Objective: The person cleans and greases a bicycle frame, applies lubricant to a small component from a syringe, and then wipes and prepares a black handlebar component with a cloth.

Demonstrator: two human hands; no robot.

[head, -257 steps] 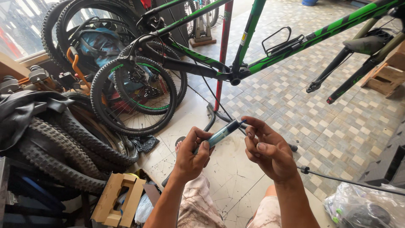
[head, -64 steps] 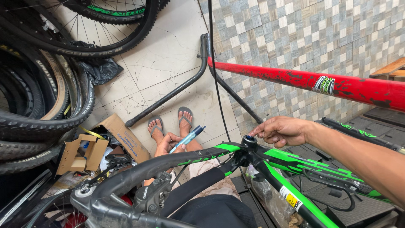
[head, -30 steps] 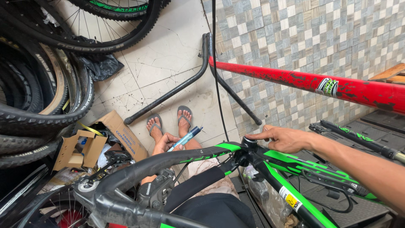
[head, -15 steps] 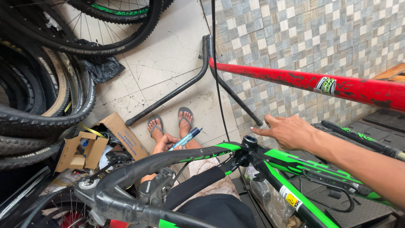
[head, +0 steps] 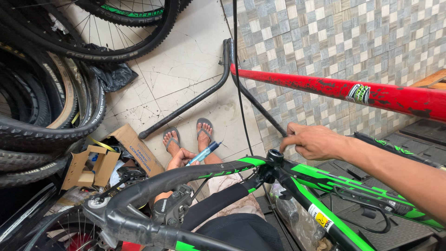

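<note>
Across the upper left of the frame lie stacked black tyres (head: 44, 107) and a spoked wheel (head: 125, 28), on a cracked pale floor (head: 186, 65) that meets patterned tiling at right. Crossing the upper right, a scuffed red frame tube (head: 325, 89) slopes down; below it the green-and-black bicycle frame (head: 325, 186) runs from the headset top (head: 275, 155) toward the lower right, with a black curved handlebar (head: 153, 186) sweeping across the lower left. A black stand leg (head: 190, 102) angles down from the top centre. Right hand (head: 312, 141): extended from the right edge, fingers curled, fingertips pinching a thin black cable (head: 260, 109) just above the headset; grip appears closed on the cable. Left hand (head: 180, 159): low at centre, closed around a blue pen-shaped tool (head: 204, 153), its tip pointing up and right, near the sandalled feet (head: 188, 135). A torn cardboard box (head: 100, 160) sits at lower left. Risk, as a judgement: the cable may slip from the pinch or snag on the headset if pulled at an angle, and the tool could drop among the clutter since it is held one-handed. Compared with the frame half a second earlier, the right hand has shifted slightly left and lower, closer to the headset; the left hand and tool remain in place.
</note>
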